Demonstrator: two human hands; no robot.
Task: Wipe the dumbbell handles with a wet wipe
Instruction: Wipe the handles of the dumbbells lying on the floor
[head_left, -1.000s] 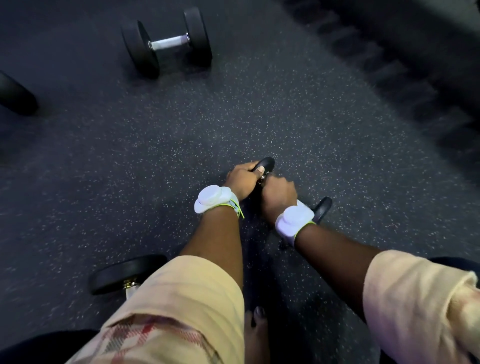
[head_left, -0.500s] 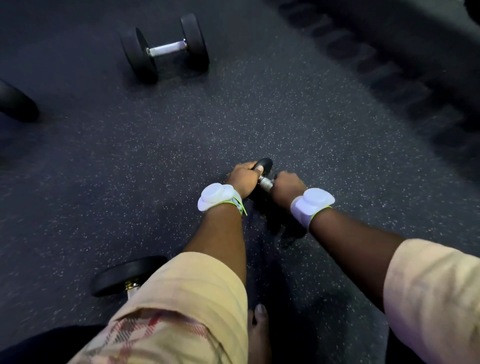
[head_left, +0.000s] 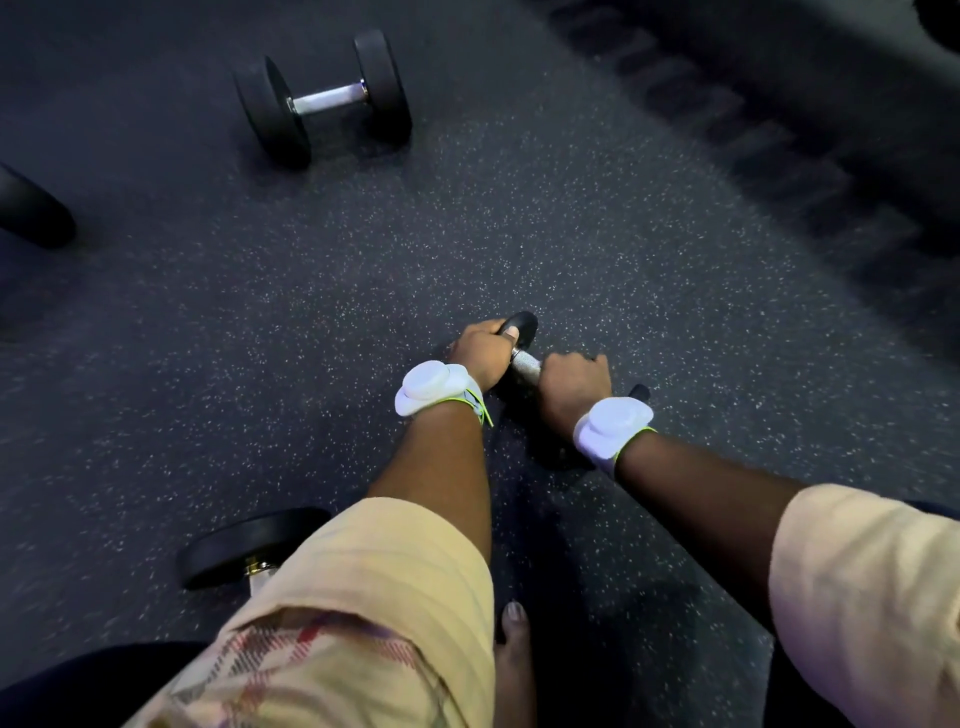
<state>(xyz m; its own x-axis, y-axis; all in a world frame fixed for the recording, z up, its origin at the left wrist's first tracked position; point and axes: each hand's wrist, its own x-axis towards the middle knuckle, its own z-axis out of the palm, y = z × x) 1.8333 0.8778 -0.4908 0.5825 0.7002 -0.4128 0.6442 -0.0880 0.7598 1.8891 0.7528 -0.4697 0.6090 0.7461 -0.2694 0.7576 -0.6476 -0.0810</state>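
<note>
Dark speckled rubber floor (head_left: 597, 234) fills my feed, and low at its middle lies the small dumbbell (head_left: 525, 325), its metal handle (head_left: 524, 364) showing only between the two hands. I see the right hand (head_left: 574, 384) with its fingers curled tight round the handle, while the left hand (head_left: 480, 353) grips the dumbbell's far end, thumb pressed on it; each wrist carries a white band (head_left: 436, 387). Farther out, a larger dumbbell (head_left: 322, 98) rests well apart at the upper left, and another black plate (head_left: 249, 545) peeks out beside the yellow left sleeve (head_left: 389, 571).
</note>
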